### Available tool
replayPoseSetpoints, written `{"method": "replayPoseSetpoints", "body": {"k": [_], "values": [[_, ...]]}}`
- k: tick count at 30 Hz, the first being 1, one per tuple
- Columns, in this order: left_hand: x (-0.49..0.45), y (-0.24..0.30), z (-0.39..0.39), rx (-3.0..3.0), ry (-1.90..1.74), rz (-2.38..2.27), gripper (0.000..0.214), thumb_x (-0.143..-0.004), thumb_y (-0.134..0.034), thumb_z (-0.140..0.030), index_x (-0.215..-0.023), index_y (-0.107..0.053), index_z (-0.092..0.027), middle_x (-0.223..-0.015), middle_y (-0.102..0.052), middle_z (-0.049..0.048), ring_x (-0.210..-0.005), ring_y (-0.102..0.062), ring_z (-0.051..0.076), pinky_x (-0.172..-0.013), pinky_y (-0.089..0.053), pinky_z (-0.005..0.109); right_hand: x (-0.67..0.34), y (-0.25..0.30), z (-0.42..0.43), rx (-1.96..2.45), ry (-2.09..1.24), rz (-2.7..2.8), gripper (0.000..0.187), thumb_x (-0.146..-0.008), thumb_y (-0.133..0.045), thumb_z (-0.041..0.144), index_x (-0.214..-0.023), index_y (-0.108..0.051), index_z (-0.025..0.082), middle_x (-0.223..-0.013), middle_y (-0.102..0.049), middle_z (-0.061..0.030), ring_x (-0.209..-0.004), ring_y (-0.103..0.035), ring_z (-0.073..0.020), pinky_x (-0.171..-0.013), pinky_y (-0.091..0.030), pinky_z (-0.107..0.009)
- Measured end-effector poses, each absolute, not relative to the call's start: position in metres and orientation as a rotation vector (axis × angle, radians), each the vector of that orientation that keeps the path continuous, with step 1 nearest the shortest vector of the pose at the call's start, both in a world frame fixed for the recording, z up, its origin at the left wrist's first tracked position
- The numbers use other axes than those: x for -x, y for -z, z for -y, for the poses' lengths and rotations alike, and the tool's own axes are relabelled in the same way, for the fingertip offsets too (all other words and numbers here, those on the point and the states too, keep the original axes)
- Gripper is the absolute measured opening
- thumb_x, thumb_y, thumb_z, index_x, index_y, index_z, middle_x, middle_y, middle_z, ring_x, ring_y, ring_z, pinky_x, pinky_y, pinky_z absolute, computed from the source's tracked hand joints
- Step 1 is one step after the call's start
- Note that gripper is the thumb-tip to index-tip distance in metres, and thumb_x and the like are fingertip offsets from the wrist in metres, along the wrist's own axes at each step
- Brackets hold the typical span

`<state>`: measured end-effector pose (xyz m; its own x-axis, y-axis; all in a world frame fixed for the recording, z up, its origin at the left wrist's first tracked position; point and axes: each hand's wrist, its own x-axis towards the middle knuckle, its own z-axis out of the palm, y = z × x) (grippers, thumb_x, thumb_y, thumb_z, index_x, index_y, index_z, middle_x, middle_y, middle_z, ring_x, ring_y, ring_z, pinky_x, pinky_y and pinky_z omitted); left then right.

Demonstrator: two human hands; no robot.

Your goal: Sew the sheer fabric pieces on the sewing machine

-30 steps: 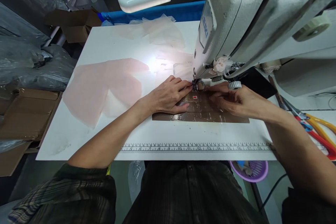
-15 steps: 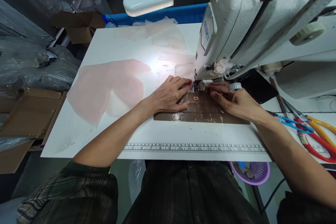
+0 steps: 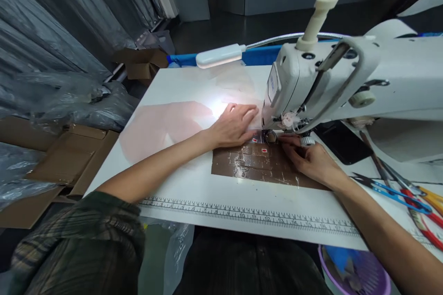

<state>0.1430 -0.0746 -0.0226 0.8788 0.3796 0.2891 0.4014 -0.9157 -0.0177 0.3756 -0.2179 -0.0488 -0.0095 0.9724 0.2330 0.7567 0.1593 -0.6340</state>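
Observation:
My left hand (image 3: pixel 235 125) lies flat with its fingers lightly spread. It rests on the pale sheer fabric and the far left edge of a brown taped sheet (image 3: pixel 242 163), left of the presser foot (image 3: pixel 269 135). My right hand (image 3: pixel 311 159) is to the right of the foot, thumb and fingers close together at the far edge of the brown sheet. Whatever is between those fingertips is hidden. The white sewing machine (image 3: pixel 294 73) stands over the work. Pale pink sheer pieces (image 3: pixel 162 124) are spread on the left of the table.
A lit lamp (image 3: pixel 219 56) hangs above the table. At the right lie a black phone (image 3: pixel 344 142), blue snips (image 3: pixel 391 191) and red-handled scissors (image 3: pixel 424 226). A printed ruler (image 3: pixel 249 215) runs along the front edge. A purple basket (image 3: pixel 379 276) is below; cardboard boxes (image 3: pixel 69 156) are at left.
My view has tilted upward and turned. My left hand has slid away from me across the fabric, uncovering another red mark near the foot. My right hand stays beside the foot.

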Motion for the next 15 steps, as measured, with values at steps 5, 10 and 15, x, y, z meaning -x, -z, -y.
{"method": "replayPoseSetpoints", "body": {"k": [5,10,15], "values": [[-0.154,0.019,0.003,3.143,0.339,1.021,0.055,-0.105,-0.027,-0.049,-0.087,-0.066,-0.016,-0.084,-0.067,0.0077,-0.071,-0.060,0.019,-0.065,-0.045,0.031,-0.378,0.056,0.215,1.548,-0.424,1.850,0.024,-0.094,-0.054,0.031,-0.103,-0.075,0.024,-0.091,-0.071,-0.0059,-0.078,-0.068,-0.0211,-0.070,-0.058,-0.036],[-0.146,0.029,-0.033,2.930,0.513,1.103,0.036,-0.098,-0.047,-0.044,-0.104,-0.065,-0.014,-0.099,-0.065,0.0113,-0.096,-0.058,0.026,-0.085,-0.049,0.042,-0.382,0.049,0.212,1.563,-0.604,1.792,0.023,-0.094,-0.055,0.035,-0.085,-0.074,0.025,-0.089,-0.070,-0.0064,-0.088,-0.068,-0.0248,-0.074,-0.058,-0.038],[-0.152,0.027,-0.009,2.938,0.550,0.938,0.033,-0.094,-0.042,-0.016,-0.118,-0.064,-0.014,-0.124,-0.062,0.0159,-0.112,-0.058,0.028,-0.094,-0.048,0.047,-0.384,0.037,0.208,1.560,-1.013,1.396,0.015,-0.084,-0.070,0.037,-0.078,-0.074,0.024,-0.088,-0.074,-0.0073,-0.089,-0.069,-0.0254,-0.090,-0.057,-0.042]]}}
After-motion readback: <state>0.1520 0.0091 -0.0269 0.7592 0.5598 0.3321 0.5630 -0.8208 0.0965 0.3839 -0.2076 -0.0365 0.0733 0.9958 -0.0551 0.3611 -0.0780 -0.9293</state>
